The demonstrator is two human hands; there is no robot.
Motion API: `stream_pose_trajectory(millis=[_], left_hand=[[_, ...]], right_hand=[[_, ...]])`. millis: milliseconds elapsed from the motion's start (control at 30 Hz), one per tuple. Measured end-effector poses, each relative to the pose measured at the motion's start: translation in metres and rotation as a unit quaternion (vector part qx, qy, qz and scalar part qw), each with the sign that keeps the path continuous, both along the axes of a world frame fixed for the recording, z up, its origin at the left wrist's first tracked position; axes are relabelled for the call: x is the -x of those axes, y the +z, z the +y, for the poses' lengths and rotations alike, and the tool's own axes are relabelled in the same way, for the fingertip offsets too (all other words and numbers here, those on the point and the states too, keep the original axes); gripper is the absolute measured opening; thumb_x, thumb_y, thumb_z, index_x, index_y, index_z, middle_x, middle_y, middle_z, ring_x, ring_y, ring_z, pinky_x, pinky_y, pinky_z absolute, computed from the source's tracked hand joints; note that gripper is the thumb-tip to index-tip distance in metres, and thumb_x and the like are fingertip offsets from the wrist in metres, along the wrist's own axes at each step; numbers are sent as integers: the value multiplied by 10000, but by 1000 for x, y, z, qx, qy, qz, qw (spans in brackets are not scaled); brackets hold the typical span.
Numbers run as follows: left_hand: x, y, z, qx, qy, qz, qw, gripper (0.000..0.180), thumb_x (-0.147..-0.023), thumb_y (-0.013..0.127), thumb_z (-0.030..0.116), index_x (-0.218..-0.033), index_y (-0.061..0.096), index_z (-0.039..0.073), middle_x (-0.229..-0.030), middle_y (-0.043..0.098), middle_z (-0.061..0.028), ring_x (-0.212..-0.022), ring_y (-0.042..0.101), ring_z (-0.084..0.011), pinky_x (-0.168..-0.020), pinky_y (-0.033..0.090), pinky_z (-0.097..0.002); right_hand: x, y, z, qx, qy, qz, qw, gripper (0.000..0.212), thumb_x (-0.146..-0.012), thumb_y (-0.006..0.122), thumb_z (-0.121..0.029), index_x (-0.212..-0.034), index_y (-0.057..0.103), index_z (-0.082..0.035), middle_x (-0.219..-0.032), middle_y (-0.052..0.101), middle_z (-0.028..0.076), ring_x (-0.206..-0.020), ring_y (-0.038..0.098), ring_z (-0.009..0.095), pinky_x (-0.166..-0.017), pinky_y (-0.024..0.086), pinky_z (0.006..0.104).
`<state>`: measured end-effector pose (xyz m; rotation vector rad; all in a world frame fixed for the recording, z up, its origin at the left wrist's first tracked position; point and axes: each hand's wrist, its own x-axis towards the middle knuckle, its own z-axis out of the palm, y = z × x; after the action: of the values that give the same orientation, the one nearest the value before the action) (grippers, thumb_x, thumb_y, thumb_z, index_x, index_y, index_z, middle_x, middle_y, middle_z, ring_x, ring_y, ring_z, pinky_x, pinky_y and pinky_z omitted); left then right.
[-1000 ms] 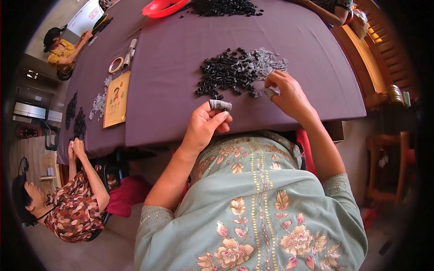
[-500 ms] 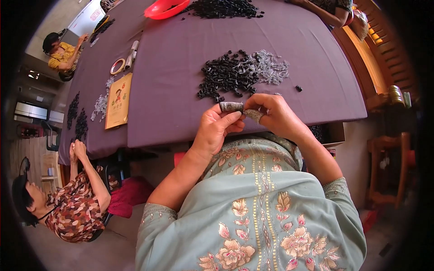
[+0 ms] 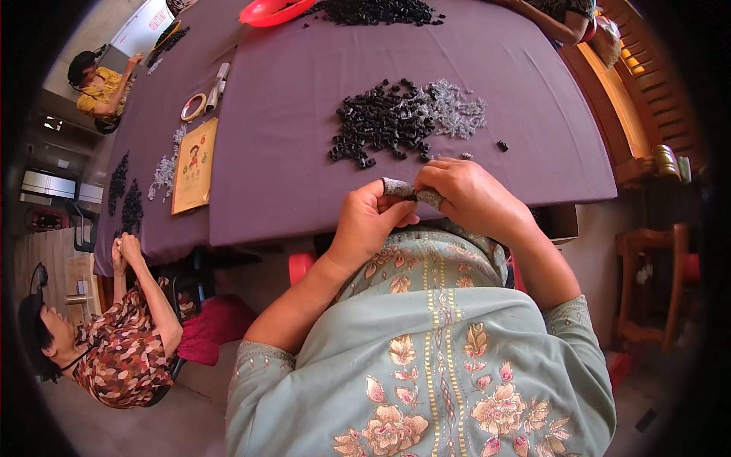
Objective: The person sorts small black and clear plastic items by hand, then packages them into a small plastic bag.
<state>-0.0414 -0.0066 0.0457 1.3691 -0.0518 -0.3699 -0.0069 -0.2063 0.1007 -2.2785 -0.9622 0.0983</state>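
My left hand and my right hand meet just past the table's near edge, fingertips pinched together. A grey knitted finger sleeve covers a left fingertip, and another sleeve is on a right finger. A small black piece shows in part at my left fingertips; whatever the right fingers pinch is hidden by them. Beyond my hands lies a heap of small black tubular plastic pieces, with small clear plastic pieces heaped against its right side.
A purple cloth covers the table. On the left are a yellow booklet, a tape roll and more small pieces. A red bowl stands at the far side, beside a large black heap. Other people work around the table.
My hands have stayed together and shifted slightly. The right hand has turned and come down a little over the left fingertips. The view has moved slightly.
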Motion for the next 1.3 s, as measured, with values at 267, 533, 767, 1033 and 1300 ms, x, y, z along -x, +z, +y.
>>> stream_pose_trajectory(millis=[267, 533, 767, 1033, 1300], left_hand=[[3, 0, -3, -38, -29, -13, 999, 152, -935, 635, 42, -1074, 626, -17, -942, 713, -95, -783, 692, -142, -697, 557, -242], [1, 1, -4, 15, -7, 20, 1000, 119, -929, 637, 33, -1039, 628, -12, -902, 712, -68, -765, 686, -117, -665, 540, -227], [6, -5, -3, -121, -39, -57, 990, 181, -938, 616, 26, -1110, 652, -16, -941, 717, -54, -792, 667, -98, -720, 532, -226], [6, -7, 0, -31, -57, -14, 998, 157, -935, 605, -1, -1085, 645, -24, -953, 712, -73, -805, 679, -120, -733, 554, -247], [6, 4, 27, 43, -43, 32, 998, 137, -921, 627, 31, -1049, 635, -17, -916, 717, -111, -771, 697, -162, -698, 571, -273]], right_hand=[[-2, 9, -3, 102, 9, 44, 994, 224, -711, 606, 23, -935, 604, 7, -904, 636, 170, -909, 608, 391, -811, 483, 460], [-4, 6, -4, 88, 7, 33, 996, 201, -727, 602, 10, -927, 611, -2, -896, 646, 163, -894, 616, 386, -810, 482, 456], [0, 3, 0, 135, 27, 6, 991, 178, -748, 596, 0, -921, 635, -8, -928, 671, 174, -927, 634, 375, -789, 496, 468], [-7, 0, -5, 48, 37, 101, 993, 178, -720, 608, -3, -894, 644, 4, -854, 672, 188, -832, 644, 379, -732, 504, 436], [-14, -16, 10, -96, -15, 257, 962, 123, -818, 653, -45, -930, 641, 5, -799, 644, 76, -754, 601, 137, -674, 478, 291]])
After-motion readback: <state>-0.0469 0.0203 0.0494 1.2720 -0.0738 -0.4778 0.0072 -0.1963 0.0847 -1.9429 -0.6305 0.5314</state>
